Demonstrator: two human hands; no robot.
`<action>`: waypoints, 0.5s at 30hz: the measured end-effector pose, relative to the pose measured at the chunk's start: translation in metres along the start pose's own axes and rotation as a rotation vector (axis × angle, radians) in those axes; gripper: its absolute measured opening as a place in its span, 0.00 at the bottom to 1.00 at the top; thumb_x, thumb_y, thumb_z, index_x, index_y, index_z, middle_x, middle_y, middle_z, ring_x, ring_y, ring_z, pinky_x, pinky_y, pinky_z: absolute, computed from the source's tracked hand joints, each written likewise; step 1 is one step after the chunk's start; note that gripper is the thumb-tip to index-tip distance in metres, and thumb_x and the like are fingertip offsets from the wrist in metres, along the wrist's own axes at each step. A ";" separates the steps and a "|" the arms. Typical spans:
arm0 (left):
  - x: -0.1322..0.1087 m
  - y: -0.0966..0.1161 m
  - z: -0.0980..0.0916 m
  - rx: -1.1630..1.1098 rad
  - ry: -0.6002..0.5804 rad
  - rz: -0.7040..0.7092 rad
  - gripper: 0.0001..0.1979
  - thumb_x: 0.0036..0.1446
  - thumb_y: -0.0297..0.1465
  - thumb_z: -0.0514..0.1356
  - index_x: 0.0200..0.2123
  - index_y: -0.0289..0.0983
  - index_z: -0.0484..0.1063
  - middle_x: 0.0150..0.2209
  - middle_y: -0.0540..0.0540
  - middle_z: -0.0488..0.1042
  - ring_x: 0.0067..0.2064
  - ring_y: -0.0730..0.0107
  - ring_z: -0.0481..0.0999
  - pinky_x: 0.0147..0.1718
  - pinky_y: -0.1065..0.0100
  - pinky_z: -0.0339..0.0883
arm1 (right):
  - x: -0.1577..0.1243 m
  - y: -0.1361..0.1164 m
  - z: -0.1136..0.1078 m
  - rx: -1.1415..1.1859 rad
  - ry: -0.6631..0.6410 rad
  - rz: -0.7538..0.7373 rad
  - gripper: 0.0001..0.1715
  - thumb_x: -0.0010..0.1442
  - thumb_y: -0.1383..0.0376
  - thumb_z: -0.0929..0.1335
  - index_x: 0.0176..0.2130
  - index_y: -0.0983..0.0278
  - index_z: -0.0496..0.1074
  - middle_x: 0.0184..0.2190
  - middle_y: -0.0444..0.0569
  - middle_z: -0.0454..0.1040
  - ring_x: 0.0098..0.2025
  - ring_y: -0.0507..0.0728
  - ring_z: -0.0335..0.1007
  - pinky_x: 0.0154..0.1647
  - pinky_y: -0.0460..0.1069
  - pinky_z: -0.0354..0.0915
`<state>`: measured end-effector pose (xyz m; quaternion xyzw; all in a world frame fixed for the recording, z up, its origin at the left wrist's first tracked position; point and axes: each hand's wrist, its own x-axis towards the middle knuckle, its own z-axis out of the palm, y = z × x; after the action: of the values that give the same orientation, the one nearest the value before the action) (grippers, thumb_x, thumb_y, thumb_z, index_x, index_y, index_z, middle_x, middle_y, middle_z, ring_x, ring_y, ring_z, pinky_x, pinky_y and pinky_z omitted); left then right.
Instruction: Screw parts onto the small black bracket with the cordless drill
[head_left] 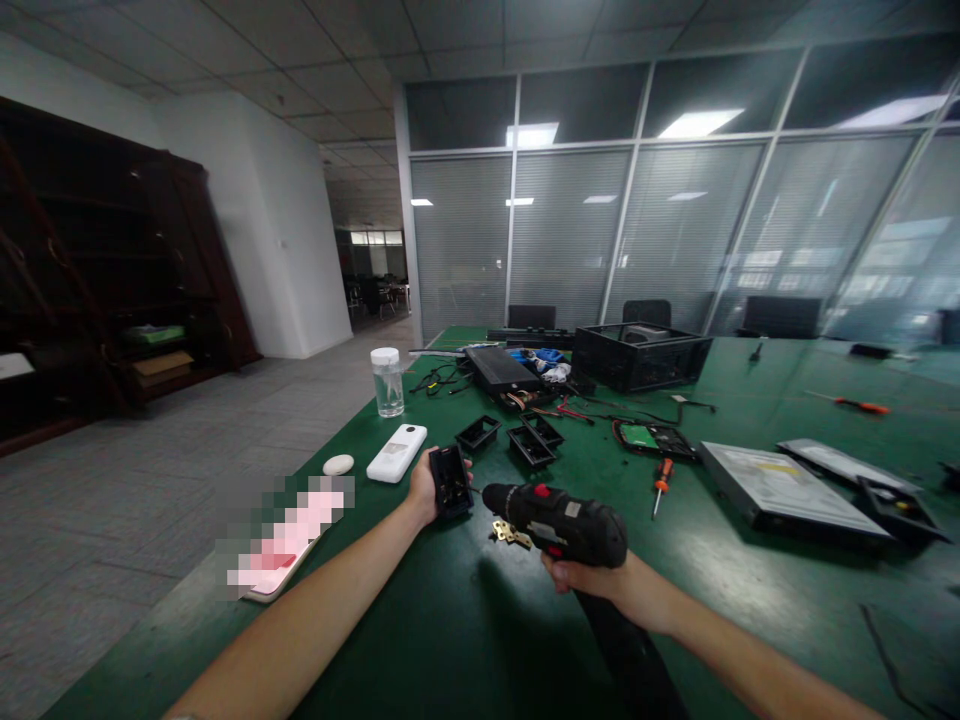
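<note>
My left hand point(424, 490) is closed round a small black plastic box point(451, 482), its open side turned towards me and some small parts inside. My right hand point(592, 580) grips a black cordless drill point(562, 520) with red buttons, its nose pointing left at the box. A thin bit reaches close to the box's right side; whether it touches, I cannot tell. Below the drill's nose lie several brass-coloured metal pieces point(511, 534). Just beyond my hands, more black boxes of similar shape point(531, 446) rest on the green table.
A white device point(397, 453), a clear jar point(388, 385) and a phone point(281, 570) lie left. Behind are a black case point(641, 355), a flat black unit point(502, 370) and cables. Right are an orange screwdriver point(662, 480), a green circuit board point(640, 436) and a metal drive point(787, 495).
</note>
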<state>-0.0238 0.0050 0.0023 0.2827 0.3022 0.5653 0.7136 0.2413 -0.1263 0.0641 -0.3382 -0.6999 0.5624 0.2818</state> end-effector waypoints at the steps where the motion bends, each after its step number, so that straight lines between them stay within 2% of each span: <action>1: 0.001 0.000 -0.001 0.002 -0.003 0.002 0.23 0.51 0.41 0.47 0.32 0.29 0.72 0.30 0.36 0.75 0.29 0.57 0.74 0.28 0.58 0.66 | 0.000 0.001 0.000 0.002 0.001 -0.003 0.15 0.52 0.57 0.67 0.34 0.66 0.66 0.28 0.46 0.64 0.31 0.53 0.60 0.36 0.51 0.59; 15: -0.004 0.002 0.003 -0.016 0.007 -0.020 0.23 0.52 0.42 0.47 0.32 0.28 0.72 0.30 0.35 0.75 0.29 0.57 0.74 0.28 0.58 0.66 | 0.001 0.003 -0.001 0.014 0.011 -0.010 0.15 0.52 0.57 0.67 0.35 0.66 0.68 0.28 0.46 0.65 0.31 0.53 0.61 0.35 0.49 0.61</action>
<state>-0.0230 0.0016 0.0063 0.2719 0.3028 0.5617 0.7204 0.2424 -0.1244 0.0611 -0.3360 -0.6961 0.5640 0.2906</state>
